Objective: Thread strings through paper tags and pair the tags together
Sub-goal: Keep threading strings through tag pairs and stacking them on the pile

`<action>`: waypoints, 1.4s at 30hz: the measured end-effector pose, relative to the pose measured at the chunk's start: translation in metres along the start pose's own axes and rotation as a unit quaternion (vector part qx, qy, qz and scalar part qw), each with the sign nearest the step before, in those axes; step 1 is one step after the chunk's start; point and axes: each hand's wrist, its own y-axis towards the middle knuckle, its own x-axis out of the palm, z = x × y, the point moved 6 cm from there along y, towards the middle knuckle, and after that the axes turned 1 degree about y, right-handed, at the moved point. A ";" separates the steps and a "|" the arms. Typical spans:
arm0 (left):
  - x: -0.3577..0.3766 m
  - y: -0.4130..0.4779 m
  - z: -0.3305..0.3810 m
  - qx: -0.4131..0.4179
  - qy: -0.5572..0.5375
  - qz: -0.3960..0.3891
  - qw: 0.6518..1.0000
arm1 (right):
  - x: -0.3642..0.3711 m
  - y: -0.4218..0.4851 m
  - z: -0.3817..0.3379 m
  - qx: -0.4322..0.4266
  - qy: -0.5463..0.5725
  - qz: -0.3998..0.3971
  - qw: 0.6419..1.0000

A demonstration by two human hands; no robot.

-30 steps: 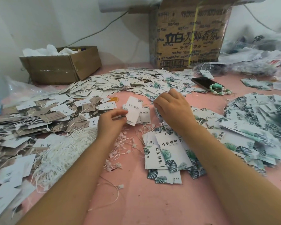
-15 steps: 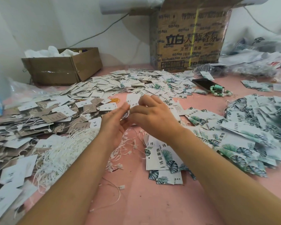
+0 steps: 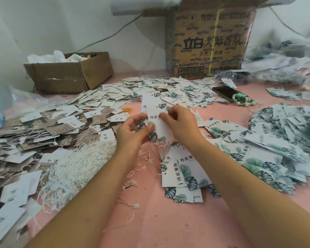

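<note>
I see the left hand [image 3: 132,135] pinching the leaf-print tag [image 3: 153,108] at its lower edge; the right hand [image 3: 182,126] pinches its middle. The string pile [image 3: 75,167] lies left of the left hand.

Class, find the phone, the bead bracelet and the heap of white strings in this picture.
phone [image 3: 224,93], head view, middle of its dark screen.
bead bracelet [image 3: 242,103], head view, beads on its near side.
heap of white strings [image 3: 75,163], head view, middle of the heap.
</note>
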 end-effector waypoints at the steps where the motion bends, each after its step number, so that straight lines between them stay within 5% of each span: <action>1: 0.001 0.000 0.000 0.005 0.004 -0.005 1.000 | 0.000 0.000 0.000 0.010 0.032 -0.002 0.999; 7: 0.007 -0.002 0.003 0.040 0.016 -0.031 0.999 | -0.012 0.002 0.009 0.077 0.192 0.053 0.977; 13: 0.013 -0.006 0.004 0.045 0.019 -0.081 0.996 | -0.016 0.005 0.012 0.089 0.202 0.054 0.974; 23: 0.005 -0.001 0.005 0.029 0.013 -0.016 0.999 | 0.006 -0.004 -0.002 0.073 0.186 -0.116 0.973; 34: 0.011 -0.007 0.008 0.065 0.062 -0.018 0.996 | -0.018 0.000 -0.014 -0.048 0.236 0.027 0.970; 42: 0.022 -0.014 0.013 0.090 0.080 -0.049 0.991 | -0.016 -0.002 -0.021 -0.114 0.062 0.051 0.990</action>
